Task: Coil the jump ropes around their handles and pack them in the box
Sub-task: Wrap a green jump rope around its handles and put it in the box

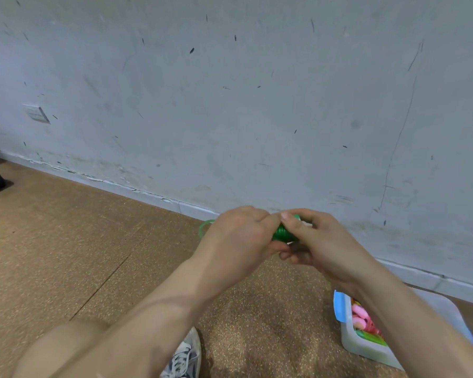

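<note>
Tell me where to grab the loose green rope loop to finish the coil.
Probably pinch the loose green rope loop at its outer bend, coming from the left side: it curves out clear beyond the left hand, whereas the green coiled rope bundle is wrapped by that hand and the right hand.

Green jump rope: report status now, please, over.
Left grip and right grip both hold green jump rope, partly coiled. Loose loop sticks out left. Box under right forearm, pink rope inside.

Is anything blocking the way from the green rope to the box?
Nothing visible does. The left hand and right hand grip the green jump rope; the box looks open, with only the right forearm crossing above it.
</note>
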